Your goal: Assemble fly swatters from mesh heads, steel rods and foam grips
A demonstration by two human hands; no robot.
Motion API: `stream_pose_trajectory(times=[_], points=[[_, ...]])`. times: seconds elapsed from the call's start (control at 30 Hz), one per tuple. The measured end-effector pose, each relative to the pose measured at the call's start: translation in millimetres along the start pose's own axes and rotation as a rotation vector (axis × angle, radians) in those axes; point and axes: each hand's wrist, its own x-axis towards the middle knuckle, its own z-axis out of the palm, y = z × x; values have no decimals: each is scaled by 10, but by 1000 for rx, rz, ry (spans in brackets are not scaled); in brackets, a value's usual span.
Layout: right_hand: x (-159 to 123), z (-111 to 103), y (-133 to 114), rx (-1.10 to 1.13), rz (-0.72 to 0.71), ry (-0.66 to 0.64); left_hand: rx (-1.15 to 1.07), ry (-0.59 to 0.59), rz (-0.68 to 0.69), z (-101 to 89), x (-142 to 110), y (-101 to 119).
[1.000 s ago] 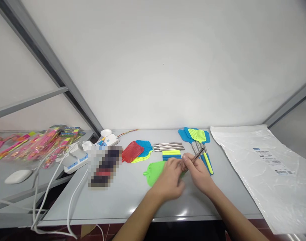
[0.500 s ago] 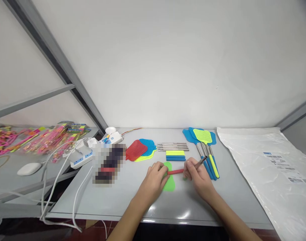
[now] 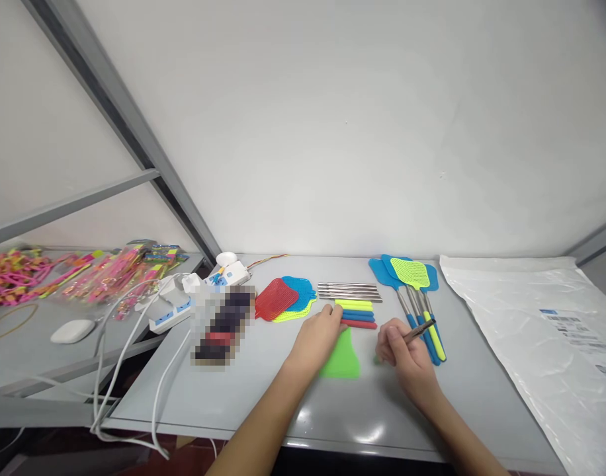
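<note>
My left hand (image 3: 323,330) has its fingers closed on the left end of a red tube-shaped grip (image 3: 360,324), which lies against the row of blue grips (image 3: 357,315) and yellow grips (image 3: 353,305). Beneath and beside this hand is a bright green sheet-like swatter head (image 3: 343,360), partly covered. Curled around a metal rod (image 3: 419,330), my right hand (image 3: 399,350) hovers to the right; a speck of green shows under its fingers. Behind the grips lie several metal rods (image 3: 350,291). A red swatter head (image 3: 277,299) overlaps a blue swatter head (image 3: 300,293) on the left.
Fly swatters (image 3: 413,272) with blue and yellow grips lie to the right. Beyond them is a large white plastic bag (image 3: 511,317). At left are a power strip (image 3: 170,317), white cables (image 3: 157,390) and a pixelated item (image 3: 222,327).
The red grip has moved away from my right hand and back to the row of grips, with my left hand on it. My right hand keeps the metal rod. The view shifted slightly.
</note>
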Motion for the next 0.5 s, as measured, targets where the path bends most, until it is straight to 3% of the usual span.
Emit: stream_pose_trajectory(times=[0.27,0.5], points=[[-10,19,4,6,10,52,5,1,-43,42,-62,-6],[45,29,-23,-7,6,45,33,1,-76,-33,-319,-259]])
